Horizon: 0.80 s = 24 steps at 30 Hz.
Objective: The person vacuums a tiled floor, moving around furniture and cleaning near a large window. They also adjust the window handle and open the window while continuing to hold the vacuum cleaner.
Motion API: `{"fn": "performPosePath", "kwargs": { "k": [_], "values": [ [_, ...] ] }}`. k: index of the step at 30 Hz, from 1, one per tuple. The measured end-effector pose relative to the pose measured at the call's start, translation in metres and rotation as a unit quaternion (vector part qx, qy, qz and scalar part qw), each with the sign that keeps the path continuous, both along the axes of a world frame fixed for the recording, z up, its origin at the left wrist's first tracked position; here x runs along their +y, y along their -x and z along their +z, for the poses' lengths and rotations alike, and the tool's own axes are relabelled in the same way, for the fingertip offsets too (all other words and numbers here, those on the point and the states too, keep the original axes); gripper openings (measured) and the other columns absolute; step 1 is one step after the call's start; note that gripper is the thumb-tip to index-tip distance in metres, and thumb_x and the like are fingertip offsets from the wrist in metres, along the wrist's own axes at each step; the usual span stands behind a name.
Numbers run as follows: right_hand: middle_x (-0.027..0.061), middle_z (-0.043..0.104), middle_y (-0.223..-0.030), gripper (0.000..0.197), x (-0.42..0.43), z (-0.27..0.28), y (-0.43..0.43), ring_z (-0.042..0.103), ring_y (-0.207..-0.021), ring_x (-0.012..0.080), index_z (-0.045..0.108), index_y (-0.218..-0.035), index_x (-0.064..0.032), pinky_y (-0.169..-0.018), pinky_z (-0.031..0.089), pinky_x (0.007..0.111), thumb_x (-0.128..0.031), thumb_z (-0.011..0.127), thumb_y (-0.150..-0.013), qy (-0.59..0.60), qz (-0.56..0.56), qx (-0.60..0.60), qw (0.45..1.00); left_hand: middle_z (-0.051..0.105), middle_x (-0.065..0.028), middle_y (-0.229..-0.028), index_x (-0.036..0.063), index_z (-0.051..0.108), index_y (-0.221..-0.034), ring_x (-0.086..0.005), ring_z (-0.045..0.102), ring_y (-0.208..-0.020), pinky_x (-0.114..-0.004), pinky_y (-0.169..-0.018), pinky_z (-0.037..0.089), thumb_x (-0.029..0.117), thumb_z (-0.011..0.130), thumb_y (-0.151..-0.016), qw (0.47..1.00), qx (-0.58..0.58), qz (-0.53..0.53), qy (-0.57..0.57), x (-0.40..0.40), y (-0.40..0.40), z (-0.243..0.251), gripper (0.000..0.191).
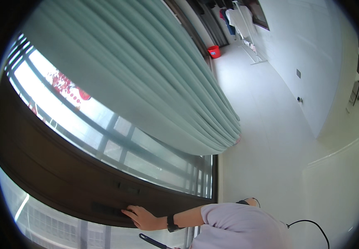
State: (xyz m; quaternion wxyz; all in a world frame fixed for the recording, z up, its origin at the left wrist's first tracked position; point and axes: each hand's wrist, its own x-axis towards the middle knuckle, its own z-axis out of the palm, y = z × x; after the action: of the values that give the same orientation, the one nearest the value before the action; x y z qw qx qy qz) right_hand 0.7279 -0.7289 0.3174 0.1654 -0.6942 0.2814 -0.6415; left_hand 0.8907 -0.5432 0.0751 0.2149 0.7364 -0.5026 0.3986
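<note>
My left hand point(142, 218), with a black band point(170, 223) at its wrist, reaches leftward and rests its fingertips on the dark brown frame point(111, 202) of a sliding window or door, by a dark recessed part. Nothing is seen held in it. Below it, at the bottom edge, a tool's black handle point(151, 240) with a hanging hole points up to the left. A sliver of skin at its lower end seems to be my right hand point(177, 248); the picture's edge cuts off the rest. Glass panes point(163, 171) lie on both sides of the frame.
A pale green curtain point(154, 77) hangs across the glass. Beyond it stand a red bucket point(214, 52) and a white drying rack point(244, 25) with clothes. A white wall point(294, 40) borders the pale floor point(257, 124). A black cable point(313, 221) curves beside my light shirt.
</note>
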Motion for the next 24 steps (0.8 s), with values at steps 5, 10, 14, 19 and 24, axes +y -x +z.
{"fn": "performPosePath", "kwargs": {
  "k": [5,10,14,19,24],
  "values": [
    [0.0189,0.038,-0.109,0.055,-0.012,0.007,0.008,0.042,-0.093,0.0306,0.032,-0.123,-0.0052,-0.077,0.036,0.036,-0.016,0.056,-0.074,-0.011,-0.038,0.019,0.999,0.028,-0.0229,-0.129,0.0027,0.033,-0.126,-0.0404,0.031,-0.116,-0.045,-0.094,0.03,0.029,0.04,-0.073,0.995,0.063,-0.077,-0.013,-0.004,0.03,0.047,0.06],
    [0.0213,0.034,-0.118,0.06,-0.009,0.011,0.002,0.04,-0.1,0.034,0.029,-0.126,-0.0064,-0.081,0.033,0.043,-0.028,0.054,-0.077,-0.025,-0.093,0.059,0.994,0.02,-0.0244,-0.133,0.004,0.03,-0.127,-0.0419,0.023,-0.12,-0.046,-0.096,0.026,0.01,0.05,-0.061,0.987,0.115,-0.101,-0.042,-0.012,0.04,0.072,0.07],
    [0.0199,0.029,-0.127,0.065,-0.01,0.0,-0.012,0.034,-0.111,0.0308,0.029,-0.127,-0.0074,-0.088,0.029,0.049,-0.032,0.057,-0.074,-0.055,-0.15,0.032,0.987,0.014,-0.0253,-0.134,0.0076,0.028,-0.129,-0.0439,0.023,-0.12,-0.05,-0.095,0.026,0.002,0.055,-0.05,0.985,0.163,-0.036,-0.049,-0.014,0.046,0.076,0.083],
    [0.0217,0.028,-0.127,0.068,-0.012,-0.012,-0.03,0.035,-0.11,0.033,0.028,-0.127,-0.0038,-0.09,0.025,0.05,-0.036,0.057,-0.075,-0.104,-0.181,-0.009,0.978,0.009,-0.0255,-0.135,0.0105,0.022,-0.132,-0.0433,0.015,-0.123,-0.049,-0.098,0.02,0.002,0.055,-0.054,0.98,0.193,-0.052,-0.008,0.009,0.035,0.077,0.085],
    [0.0234,0.022,-0.131,0.069,-0.011,-0.016,-0.039,0.024,-0.116,0.0448,0.023,-0.13,-0.0023,-0.091,0.019,0.057,-0.04,0.049,-0.078,-0.147,-0.236,0.05,0.959,0.008,-0.0257,-0.135,0.0131,0.02,-0.132,-0.0428,0.014,-0.124,-0.05,-0.098,0.02,0.006,0.055,-0.059,0.981,0.19,-0.025,0.0,0.027,0.012,0.086,0.082]
  ]
}}
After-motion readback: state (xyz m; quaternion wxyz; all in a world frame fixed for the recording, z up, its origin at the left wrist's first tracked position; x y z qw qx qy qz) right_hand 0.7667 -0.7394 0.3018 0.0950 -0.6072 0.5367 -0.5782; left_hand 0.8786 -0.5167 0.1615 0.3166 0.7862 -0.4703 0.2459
